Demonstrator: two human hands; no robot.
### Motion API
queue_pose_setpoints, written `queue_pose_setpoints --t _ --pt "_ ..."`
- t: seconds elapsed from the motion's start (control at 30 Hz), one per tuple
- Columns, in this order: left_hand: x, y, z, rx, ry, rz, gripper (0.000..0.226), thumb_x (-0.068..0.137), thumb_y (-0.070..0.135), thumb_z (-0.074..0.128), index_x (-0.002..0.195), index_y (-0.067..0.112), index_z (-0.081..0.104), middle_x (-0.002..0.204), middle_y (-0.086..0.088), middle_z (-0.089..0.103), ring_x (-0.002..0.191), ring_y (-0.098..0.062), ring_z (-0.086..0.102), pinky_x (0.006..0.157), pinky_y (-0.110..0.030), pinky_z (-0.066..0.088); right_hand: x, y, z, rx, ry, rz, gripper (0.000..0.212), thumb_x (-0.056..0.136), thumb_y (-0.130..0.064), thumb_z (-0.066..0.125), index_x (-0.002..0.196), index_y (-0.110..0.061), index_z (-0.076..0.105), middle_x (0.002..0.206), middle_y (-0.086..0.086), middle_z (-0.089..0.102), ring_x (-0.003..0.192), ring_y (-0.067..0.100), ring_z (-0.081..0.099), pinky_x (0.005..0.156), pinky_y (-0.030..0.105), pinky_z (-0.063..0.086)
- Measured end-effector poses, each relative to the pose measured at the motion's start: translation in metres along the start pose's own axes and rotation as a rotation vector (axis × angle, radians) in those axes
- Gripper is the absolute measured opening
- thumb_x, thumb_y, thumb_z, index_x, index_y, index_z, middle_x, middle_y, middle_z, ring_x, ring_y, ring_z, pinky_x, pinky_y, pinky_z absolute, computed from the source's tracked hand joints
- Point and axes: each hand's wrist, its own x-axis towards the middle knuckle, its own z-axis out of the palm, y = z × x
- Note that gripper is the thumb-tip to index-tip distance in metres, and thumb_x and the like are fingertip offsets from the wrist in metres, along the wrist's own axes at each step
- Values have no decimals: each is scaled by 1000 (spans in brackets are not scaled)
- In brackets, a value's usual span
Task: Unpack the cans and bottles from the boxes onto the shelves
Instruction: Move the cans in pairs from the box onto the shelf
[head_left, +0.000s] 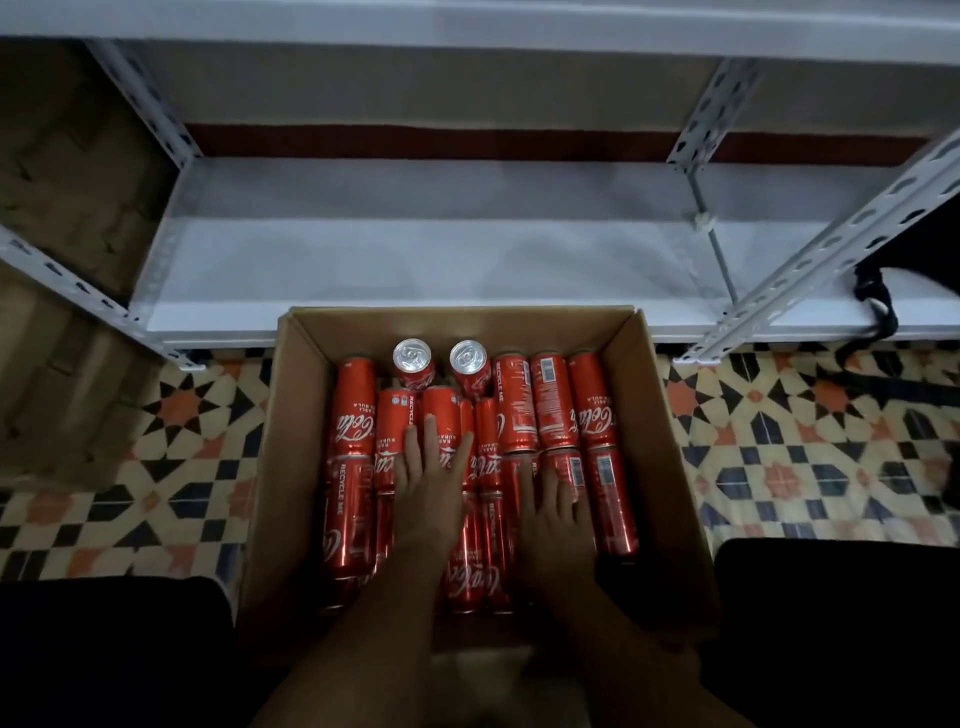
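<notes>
Over boxed cans (511, 410), left hand (431, 480), right hand (558, 512) flat

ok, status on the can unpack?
Left hand and right hand both flat on lying cola cans in cardboard box, none gripped. Shelf holds no cans. Two cans upright at back. No obstruction.

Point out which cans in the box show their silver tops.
The two cans at the far end of the cardboard box, beside each other, show their silver lids; every other can lies with its red side up.

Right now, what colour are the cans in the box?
Red with white lettering, the cans have silver tops; the head view shows them best.
</notes>
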Motion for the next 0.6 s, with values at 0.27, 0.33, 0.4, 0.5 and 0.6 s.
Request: queue_pose_setpoints --t 0.27,0.33,0.4,0.5,0.6 --pt "10 -6 13 103 62 24 81 94 51 64 159 36 18 166 -28 -16 154 -44 -16 125 -54 2 8 -1 21 -19 41 -32 132 47 -59 93 151 -4 32 137 28 56 115 40 62 93 53 51" --pt "10 -6 12 125 58 40 76 96 47 64 158 34 21 166 -30 -11 154 -45 -14 125 -55 3 7 -4 24 -7 36 -15 129 48 -57 94 150 -3 36 136 30 55 113 42 63 91 52 53" --pt "7 -8 12 113 47 57 73 97 45 62 158 33 22 166 -31 -9 154 -45 -13 125 -55 4 6 -6 25 -11 46 -10 123 51 -51 94 149 -2 39 134 31 56 111 44 63 89 54 54" --pt "0 -8 9 111 34 81 69 100 44 58 159 32 23 166 -31 -4 155 -46 -9 125 -55 5 6 -19 18 16 33 63 119 53 -34 97 149 -1 35 131 31 58 105 46 64 84 54 55" --pt "-8 -3 2 89 -15 85 70 101 41 57 160 34 18 167 -30 -6 156 -45 -4 126 -52 9 4 -36 13 42 -29 217 113 59 -23 95 151 -1 34 126 29 58 99 43 61 81 52 54"
